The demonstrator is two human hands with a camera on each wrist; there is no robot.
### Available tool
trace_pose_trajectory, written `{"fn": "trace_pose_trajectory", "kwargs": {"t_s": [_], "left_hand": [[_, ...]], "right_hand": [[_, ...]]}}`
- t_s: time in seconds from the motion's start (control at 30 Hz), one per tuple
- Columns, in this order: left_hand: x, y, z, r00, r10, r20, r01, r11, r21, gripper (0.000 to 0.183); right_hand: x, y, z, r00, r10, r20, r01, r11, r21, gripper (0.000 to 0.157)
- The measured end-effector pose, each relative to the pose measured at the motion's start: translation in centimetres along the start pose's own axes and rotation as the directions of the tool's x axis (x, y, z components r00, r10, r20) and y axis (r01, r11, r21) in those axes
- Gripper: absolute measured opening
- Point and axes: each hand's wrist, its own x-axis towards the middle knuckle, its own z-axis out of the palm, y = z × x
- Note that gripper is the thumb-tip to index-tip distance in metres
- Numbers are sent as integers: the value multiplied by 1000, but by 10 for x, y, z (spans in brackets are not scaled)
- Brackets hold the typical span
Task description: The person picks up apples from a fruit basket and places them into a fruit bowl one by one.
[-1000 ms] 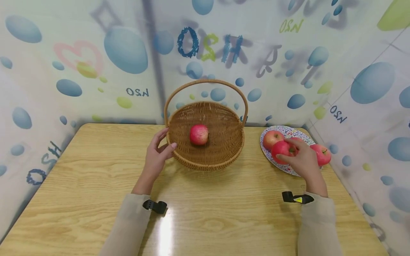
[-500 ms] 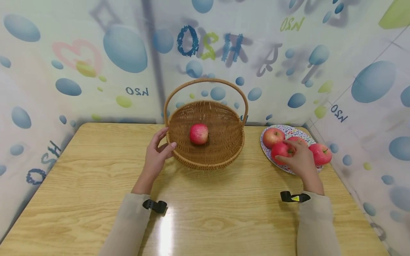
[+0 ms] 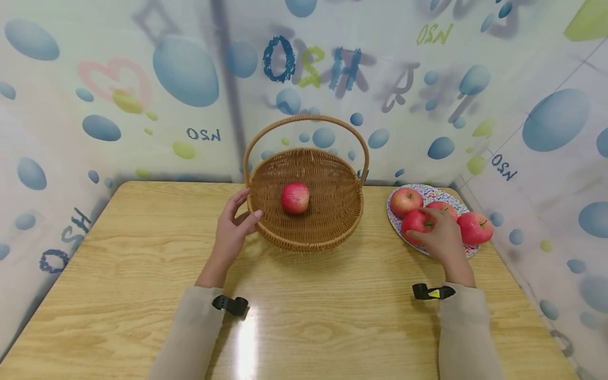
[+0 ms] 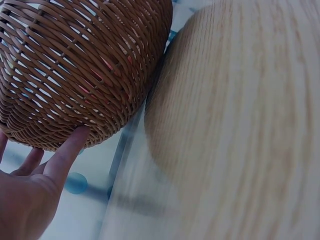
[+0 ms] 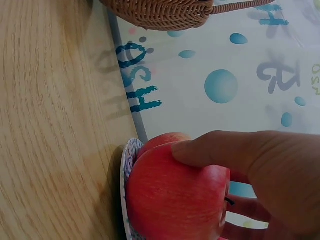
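The left hand [image 3: 234, 226], fingers relaxed, rests against the basket [image 3: 330, 184] on its left side; the right hand [image 3: 445, 237] grasps an apple [image 3: 413, 225] on the plate [image 3: 429, 193] beside three others [image 3: 407, 200]. A fifth apple [image 3: 295, 198] lies in the basket, on the desk [image 3: 323, 306].

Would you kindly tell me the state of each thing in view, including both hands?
Wicker basket: upright on the table, handle raised.
Apple in basket: resting inside, uncut where visible.
Patterned plate: on the table, loaded with apples.
Gripped apple: at the plate, unclear whether lifted.
Three other apples: on the plate, one reaching past its rim.
Left hand: touching the basket's side.
Right hand: gripping its apple.
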Motion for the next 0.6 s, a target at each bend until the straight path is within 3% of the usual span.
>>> {"fn": "trace_pose_trajectory", "kwargs": {"t_s": [0.6], "left_hand": [[0,0,0,1000,-1,-1,1,1000,7,61]], "right_hand": [[5,8,7,998,-60,13,60,998,10,67]]}}
